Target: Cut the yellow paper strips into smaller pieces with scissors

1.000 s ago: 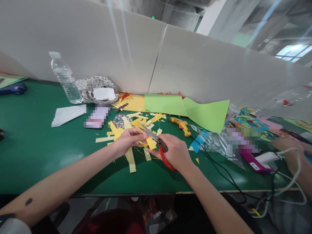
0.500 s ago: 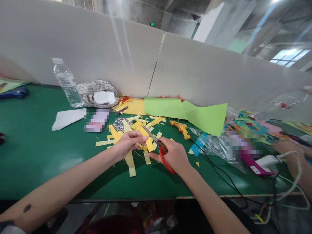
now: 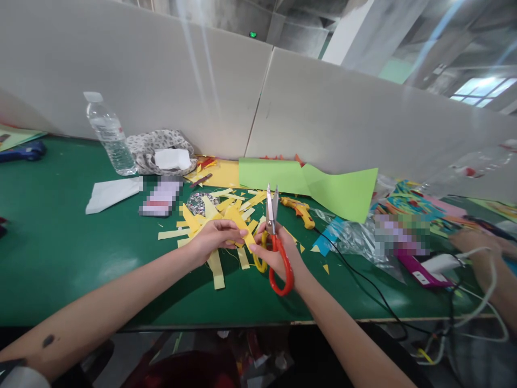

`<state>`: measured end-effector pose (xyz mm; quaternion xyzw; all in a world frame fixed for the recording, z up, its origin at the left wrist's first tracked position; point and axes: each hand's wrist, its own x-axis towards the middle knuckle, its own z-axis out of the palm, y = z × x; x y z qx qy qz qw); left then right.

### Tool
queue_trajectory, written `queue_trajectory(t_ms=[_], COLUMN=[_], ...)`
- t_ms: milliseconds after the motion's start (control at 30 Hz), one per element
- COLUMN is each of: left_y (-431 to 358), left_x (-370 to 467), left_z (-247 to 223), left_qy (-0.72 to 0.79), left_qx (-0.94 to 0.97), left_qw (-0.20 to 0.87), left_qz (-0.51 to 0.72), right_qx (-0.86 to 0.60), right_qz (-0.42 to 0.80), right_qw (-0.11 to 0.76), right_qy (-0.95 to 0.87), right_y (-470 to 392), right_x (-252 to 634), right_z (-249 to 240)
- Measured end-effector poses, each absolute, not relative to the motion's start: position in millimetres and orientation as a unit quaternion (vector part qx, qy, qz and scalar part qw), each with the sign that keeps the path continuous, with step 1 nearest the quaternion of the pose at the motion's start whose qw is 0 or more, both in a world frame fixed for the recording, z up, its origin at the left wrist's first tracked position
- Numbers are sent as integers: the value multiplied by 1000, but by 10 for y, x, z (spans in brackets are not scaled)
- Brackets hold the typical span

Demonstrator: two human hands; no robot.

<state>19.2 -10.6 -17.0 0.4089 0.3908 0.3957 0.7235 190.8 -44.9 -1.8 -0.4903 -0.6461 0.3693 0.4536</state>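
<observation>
Between its thumb and fingers my left hand (image 3: 216,240) pinches a yellow paper strip (image 3: 241,222) over the pile of cut strips. My right hand (image 3: 285,256) is closed on scissors (image 3: 278,253) with one red and one yellow handle loop. The scissor blades stand slightly apart, point away from me and are clear of the strip. My right thumb reaches the strip's near end. Pale yellow strips (image 3: 217,272) and small scraps lie on the green table beneath both hands.
A yellow glue gun (image 3: 298,210) with a black cord lies right of the pile, before green paper (image 3: 274,175). A bottle (image 3: 111,134), phone (image 3: 162,196) and white tissue (image 3: 113,193) are left. Another person's hand (image 3: 476,242) is at far right.
The scissors have swung away from the yellow strip and now point upward in my right hand. My right thumb has moved up to the strip. My left hand has barely shifted.
</observation>
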Motion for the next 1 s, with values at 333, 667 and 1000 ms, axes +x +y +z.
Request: queue_trajectory(t_ms=[333,667,1000], left_y=[-49,-47,-20], left_x=[140,118,88], left_z=[-96,-91,-57], left_qy=[383,385,356], left_qx=[417,431,385], left_qw=[689,666,690], left_qz=[453,472,499], right_qx=[-499,-498,-570], right_qz=[352,341,98], right_qw=[434,450,256], right_qy=[-662,-659,-775], right_y=[-467,-480,-625], right_x=[1939,1949,2009], right_z=[-10,48,243])
